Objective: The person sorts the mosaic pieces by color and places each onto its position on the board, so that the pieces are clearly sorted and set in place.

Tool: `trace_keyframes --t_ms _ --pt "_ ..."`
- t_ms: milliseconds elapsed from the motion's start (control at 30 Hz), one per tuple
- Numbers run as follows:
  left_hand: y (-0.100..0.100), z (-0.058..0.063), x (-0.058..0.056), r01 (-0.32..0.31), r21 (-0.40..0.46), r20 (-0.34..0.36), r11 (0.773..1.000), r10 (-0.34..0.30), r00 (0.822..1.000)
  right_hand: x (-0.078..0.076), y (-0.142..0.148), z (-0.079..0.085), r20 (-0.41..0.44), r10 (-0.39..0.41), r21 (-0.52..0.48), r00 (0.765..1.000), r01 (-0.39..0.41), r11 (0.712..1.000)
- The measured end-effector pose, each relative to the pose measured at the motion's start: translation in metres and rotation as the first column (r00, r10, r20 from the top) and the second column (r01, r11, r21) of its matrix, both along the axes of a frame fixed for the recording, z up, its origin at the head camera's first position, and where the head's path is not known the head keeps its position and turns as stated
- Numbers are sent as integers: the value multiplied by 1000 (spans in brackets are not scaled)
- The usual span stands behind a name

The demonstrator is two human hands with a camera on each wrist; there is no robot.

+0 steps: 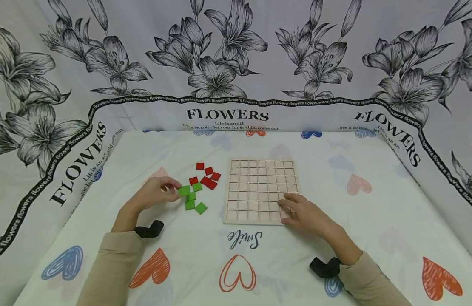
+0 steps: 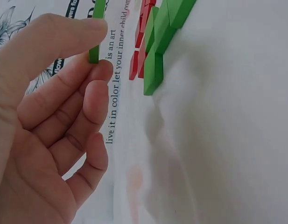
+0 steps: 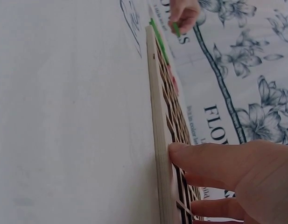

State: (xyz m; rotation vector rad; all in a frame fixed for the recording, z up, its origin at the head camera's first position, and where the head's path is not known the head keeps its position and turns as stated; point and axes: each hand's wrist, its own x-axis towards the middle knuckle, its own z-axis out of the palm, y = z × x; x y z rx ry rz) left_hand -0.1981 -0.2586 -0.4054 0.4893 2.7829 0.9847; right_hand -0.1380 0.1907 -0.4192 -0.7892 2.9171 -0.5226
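Observation:
A square green tile [image 1: 184, 191] is pinched between the thumb and forefinger of my left hand [image 1: 152, 194]. In the left wrist view that tile [image 2: 94, 52] is seen edge-on, above the table, while the other fingers curl loosely. Several more green tiles [image 1: 190, 205] lie just beside and below it. Behind them is a loose group of red tiles [image 1: 209, 183]. My right hand [image 1: 310, 214] rests on the near right part of a square wooden grid board [image 1: 245, 182], thumb on its front rim [image 3: 158, 135] and fingers over the cells. The visible cells hold no tiles.
A white cloth [image 1: 197, 255] printed with hearts covers the table. Flower-printed curtains [image 1: 236, 51] rise behind and at both sides. Black wrist pieces [image 1: 149, 230] sit at both sleeves.

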Motion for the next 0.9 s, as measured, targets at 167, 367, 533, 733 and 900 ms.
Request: trace_keyframes --t_ms 167,367,533,733,900 --pt "8 2 -5 -19 1 -14 1000 19 1000 -1 0 0 -2 7 3 1000 -7 1000" --pt "17 2 -12 -27 33 -12 999 28 1000 -1 0 0 -6 10 4 1000 -10 1000" --pt "24 2 -17 -41 60 11 997 40 999 -1 0 0 -10 7 5 1000 -7 1000" --pt "35 3 -23 -47 100 -8 994 48 999 0 -1 1 -5 6 3 1000 -6 1000" --pt "46 3 -28 -49 136 -32 989 54 998 0 -1 2 4 2 8 1000 -2 1000"
